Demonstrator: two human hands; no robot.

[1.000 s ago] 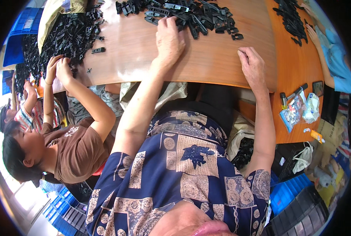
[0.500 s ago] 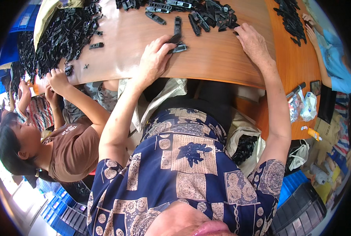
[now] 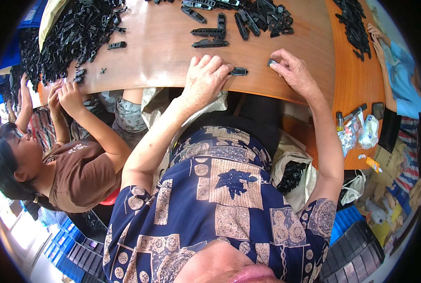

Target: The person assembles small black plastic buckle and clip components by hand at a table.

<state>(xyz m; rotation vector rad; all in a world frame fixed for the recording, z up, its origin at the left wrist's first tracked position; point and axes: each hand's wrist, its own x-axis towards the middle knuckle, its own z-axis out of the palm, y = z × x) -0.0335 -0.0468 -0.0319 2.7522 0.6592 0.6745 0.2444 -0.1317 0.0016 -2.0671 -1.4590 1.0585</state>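
Observation:
My left hand [image 3: 205, 79] is closed near the table's front edge, its fingertips on one end of a black oblong plastic part [image 3: 239, 71]. To the right, my right hand [image 3: 293, 73] pinches a small dark plastic piece [image 3: 271, 62] between thumb and forefinger, a short way off from that part. Its exact shape is mostly hidden by the fingers. Beyond my left hand lie two long black plastic parts [image 3: 210, 43], one behind the other, with a third part [image 3: 221, 21] pointing away from them. A pile of similar black parts [image 3: 267, 19] spreads farther back.
A large heap of black parts [image 3: 74, 37] covers the table's left end, where a co-worker in brown [image 3: 83, 170] works. Another person in blue [image 3: 404, 75] sits at the right beside more black parts [image 3: 352, 26]. Plastic bags [image 3: 368, 132] and a phone [image 3: 378, 110] lie at right.
My left hand has left the long parts and come nearer the table's front edge, now on another part. My right hand has drawn back from the pile with a small dark piece.

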